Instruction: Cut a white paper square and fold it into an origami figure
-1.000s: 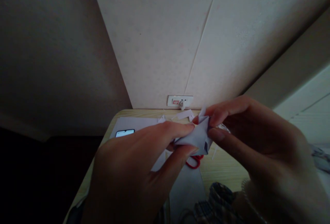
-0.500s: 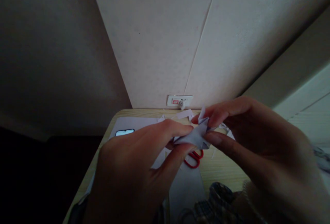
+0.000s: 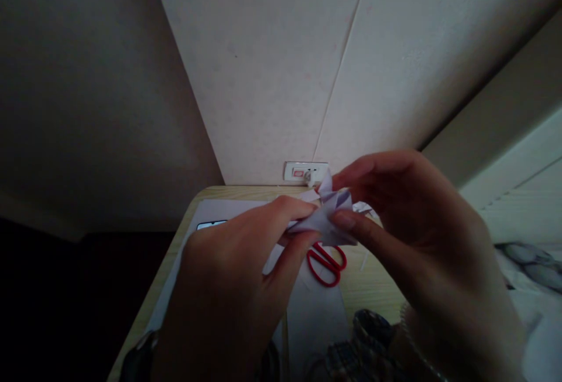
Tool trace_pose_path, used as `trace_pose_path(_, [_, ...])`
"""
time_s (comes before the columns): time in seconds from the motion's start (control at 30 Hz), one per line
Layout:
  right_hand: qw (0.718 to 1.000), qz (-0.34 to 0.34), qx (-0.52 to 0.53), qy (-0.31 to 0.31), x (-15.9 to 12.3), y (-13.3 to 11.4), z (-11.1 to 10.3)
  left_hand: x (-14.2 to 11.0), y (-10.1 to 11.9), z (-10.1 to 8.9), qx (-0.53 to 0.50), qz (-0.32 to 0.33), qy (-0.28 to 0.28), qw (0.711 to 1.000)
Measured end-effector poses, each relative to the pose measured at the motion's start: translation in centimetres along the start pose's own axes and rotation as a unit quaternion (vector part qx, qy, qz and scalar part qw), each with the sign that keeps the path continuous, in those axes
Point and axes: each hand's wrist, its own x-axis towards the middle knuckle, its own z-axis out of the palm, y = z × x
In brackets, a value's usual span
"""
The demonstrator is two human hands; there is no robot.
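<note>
A small folded piece of white paper [image 3: 327, 221] is held up between both hands over the table. My left hand [image 3: 246, 259] pinches its left end between thumb and fingers. On the right side, my right hand [image 3: 408, 229] grips it, the thumb pressed on the near face and the fingers behind, partly hidden. Folded points of the paper stick up near the right fingers. Below the paper lie scissors with red handles [image 3: 327, 265]; their blades are hidden.
The wooden table [image 3: 377, 270] carries white sheets [image 3: 314, 317], paper scraps [image 3: 364, 208] and a phone [image 3: 211, 224] partly behind my left hand. A wall socket [image 3: 306, 171] with a plug sits just above the table's back edge.
My right hand has shifted slightly left and up, its thumb moving onto the paper's face. The paper has turned a little, and more of the scissors' handles shows.
</note>
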Motion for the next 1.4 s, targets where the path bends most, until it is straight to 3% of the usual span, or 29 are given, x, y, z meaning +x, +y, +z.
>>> trace_pose_path(0.33, [0.996, -0.038, -0.080, -0.023, 0.0, 0.9, -0.9, 0.1, 0.0, 0.0, -0.081, -0.073, -0.002, 0.994])
trace_pose_path(0.5, [0.995, -0.037, -0.095, -0.003, -0.1, 0.6, -0.7, 0.0, 0.2, 0.5, -0.153, -0.136, 0.050, 0.978])
trace_pose_path(0.63, [0.992, -0.054, -0.113, -0.020, 0.1, 0.5, -1.1, 0.0, -0.2, 0.4, -0.178, -0.111, 0.046, 0.977])
trace_pose_path(0.83, [0.990, -0.075, -0.121, -0.014, -0.1, 0.1, -1.2, 0.0, -0.1, 0.0, -0.088, -0.052, -0.016, 0.995])
trace_pose_path(0.97, [0.984, -0.090, -0.153, -0.002, -0.3, -0.2, -0.4, -0.1, 0.0, 0.1, -0.073, -0.031, -0.003, 0.997])
trace_pose_path(1.17, [0.975, -0.102, -0.199, 0.009, -0.4, -0.5, 0.7, 0.1, -0.1, 0.3, -0.080, -0.059, 0.006, 0.995])
trace_pose_path(1.3, [0.984, -0.111, -0.139, 0.021, -0.6, -0.4, 0.3, 0.5, 0.0, 0.5, -0.151, -0.075, -0.018, 0.986])
trace_pose_path(1.4, [0.978, -0.140, -0.153, 0.026, -0.5, -0.4, -0.3, 0.6, 0.2, 0.6, -0.224, -0.115, 0.007, 0.968])
